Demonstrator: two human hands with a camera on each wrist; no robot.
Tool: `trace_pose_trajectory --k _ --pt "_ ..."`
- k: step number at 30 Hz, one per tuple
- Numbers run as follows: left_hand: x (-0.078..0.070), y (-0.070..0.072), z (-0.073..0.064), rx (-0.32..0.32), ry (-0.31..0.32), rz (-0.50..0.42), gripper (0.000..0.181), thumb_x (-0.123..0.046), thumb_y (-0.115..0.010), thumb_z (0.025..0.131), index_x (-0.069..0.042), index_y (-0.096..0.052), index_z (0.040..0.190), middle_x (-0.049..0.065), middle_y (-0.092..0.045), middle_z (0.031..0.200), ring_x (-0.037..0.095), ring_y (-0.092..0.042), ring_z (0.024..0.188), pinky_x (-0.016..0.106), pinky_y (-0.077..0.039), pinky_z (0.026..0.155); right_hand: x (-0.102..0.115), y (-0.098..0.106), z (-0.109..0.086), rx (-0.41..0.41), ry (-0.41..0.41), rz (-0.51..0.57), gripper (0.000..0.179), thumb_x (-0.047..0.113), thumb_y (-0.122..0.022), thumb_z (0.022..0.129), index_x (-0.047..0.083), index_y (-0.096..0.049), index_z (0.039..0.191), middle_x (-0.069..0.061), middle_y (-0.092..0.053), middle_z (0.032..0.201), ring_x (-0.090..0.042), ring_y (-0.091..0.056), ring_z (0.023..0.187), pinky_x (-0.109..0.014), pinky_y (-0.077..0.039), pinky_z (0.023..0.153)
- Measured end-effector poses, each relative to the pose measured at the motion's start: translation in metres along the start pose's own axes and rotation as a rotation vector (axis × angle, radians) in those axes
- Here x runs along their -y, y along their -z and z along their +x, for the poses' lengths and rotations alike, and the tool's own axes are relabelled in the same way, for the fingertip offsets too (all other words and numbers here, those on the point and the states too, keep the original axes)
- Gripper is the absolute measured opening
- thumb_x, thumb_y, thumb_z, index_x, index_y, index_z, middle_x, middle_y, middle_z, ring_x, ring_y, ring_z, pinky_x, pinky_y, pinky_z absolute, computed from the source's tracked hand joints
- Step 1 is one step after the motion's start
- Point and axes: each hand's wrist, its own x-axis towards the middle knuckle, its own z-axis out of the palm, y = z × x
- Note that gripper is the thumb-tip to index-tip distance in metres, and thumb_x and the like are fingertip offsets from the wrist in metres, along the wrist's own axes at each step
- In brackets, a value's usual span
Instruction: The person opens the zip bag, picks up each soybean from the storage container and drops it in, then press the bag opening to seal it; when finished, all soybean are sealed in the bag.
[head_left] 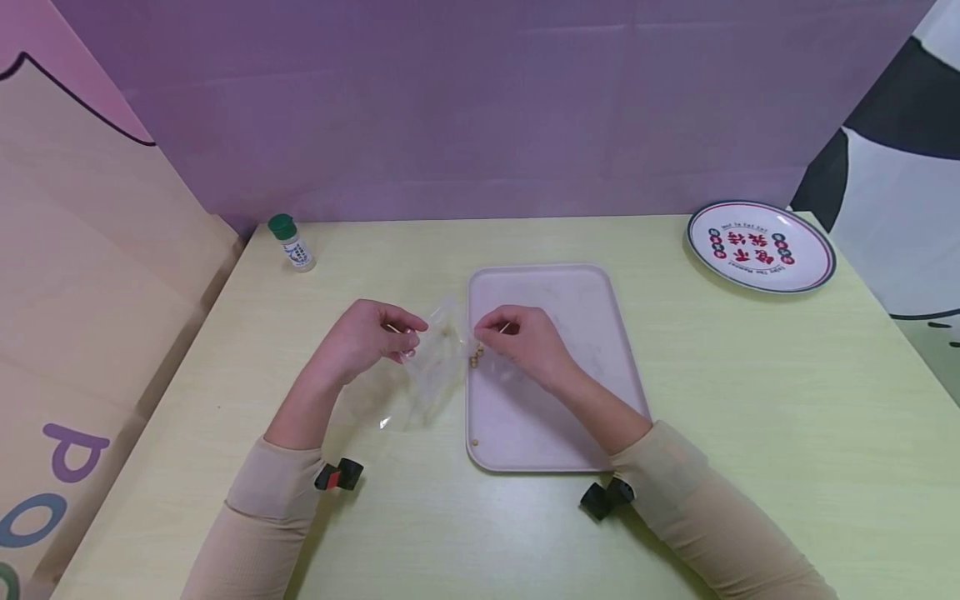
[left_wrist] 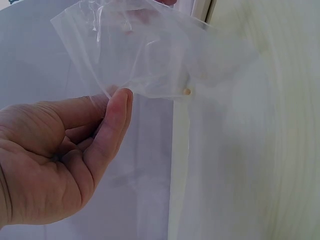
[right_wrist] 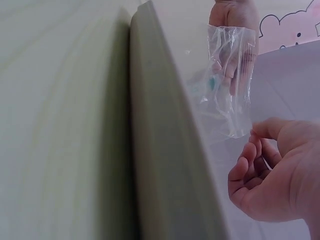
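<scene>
A clear plastic bag [head_left: 435, 358] hangs between the two hands, over the left edge of a pale tray [head_left: 555, 442]. My left hand [head_left: 375, 333] pinches one side of the bag between thumb and fingers, plainly so in the left wrist view. Thumb and fingertips of my right hand [right_wrist: 275, 165] meet at the bag's lower corner [right_wrist: 237, 131] in the right wrist view. Several small tan round pieces [head_left: 474, 362] show by the tray's left edge, close under the right hand. Another such piece [head_left: 475, 442] is near the tray's front left corner.
At the back left of the table stands a small green-capped bottle [head_left: 292, 243] with a printed label. An oval white plate [head_left: 795, 233] with red lettering lies at the back right. A purple backdrop [head_left: 480, 108] rises behind the table's far edge.
</scene>
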Motion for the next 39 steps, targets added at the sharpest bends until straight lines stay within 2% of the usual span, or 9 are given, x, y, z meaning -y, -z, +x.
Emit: trace_pose_trajectory --k 7,12,17,29,39 --pt "0.0016 0.0027 -0.0003 -0.005 0.001 -0.005 0.027 -0.004 -0.07 0.095 0.0 -0.072 0.121 0.014 -0.065 0.106 0.025 -0.068 0.086 0.044 -0.058 0.087 -0.0013 0.0004 0.0006 0.005 -0.033 -0.065 0.009 0.013 -0.073 0.093 0.006 -0.076 0.097 -0.003 -0.068 0.086 -0.019 -0.057 0.076 -0.028 -0.047 0.063" --pt "0.0005 0.0035 -0.0018 -0.007 -0.001 -0.009 0.027 -0.004 -0.071 0.094 0.0 -0.071 0.121 0.014 -0.065 0.105 0.026 -0.068 0.087 0.044 -0.058 0.087 -0.0026 0.0006 0.0002 0.102 -0.048 -0.118 0.008 0.01 -0.072 0.092 0.006 -0.077 0.097 -0.002 -0.068 0.084 -0.017 -0.057 0.074 -0.027 -0.048 0.06" --pt "-0.0008 0.0034 -0.0026 -0.01 -0.005 -0.007 0.027 -0.004 -0.07 0.094 0.001 -0.071 0.121 0.014 -0.065 0.105 0.025 -0.068 0.086 0.044 -0.058 0.086 -0.0044 -0.0006 0.0008 0.186 -0.018 -0.177 0.008 0.008 -0.072 0.092 0.004 -0.077 0.097 -0.002 -0.071 0.086 -0.015 -0.058 0.075 -0.025 -0.048 0.062" --pt "-0.0017 0.0022 -0.0036 -0.004 -0.01 -0.02 0.027 -0.003 -0.07 0.094 0.002 -0.071 0.121 0.014 -0.065 0.105 0.028 -0.068 0.088 0.045 -0.058 0.087 -0.0084 -0.0022 0.0012 0.251 -0.012 -0.243 0.011 0.006 -0.073 0.092 0.007 -0.078 0.101 0.0 -0.073 0.096 -0.017 -0.057 0.085 -0.027 -0.048 0.076" --pt "-0.002 0.0022 -0.0034 -0.009 -0.005 -0.018 0.027 -0.004 -0.07 0.094 0.001 -0.071 0.121 0.014 -0.065 0.106 0.029 -0.069 0.089 0.045 -0.058 0.087 -0.0091 -0.0049 0.0004 0.266 0.041 -0.27 0.012 0.002 -0.072 0.09 0.006 -0.078 0.1 0.002 -0.071 0.086 -0.014 -0.057 0.081 -0.026 -0.047 0.077"
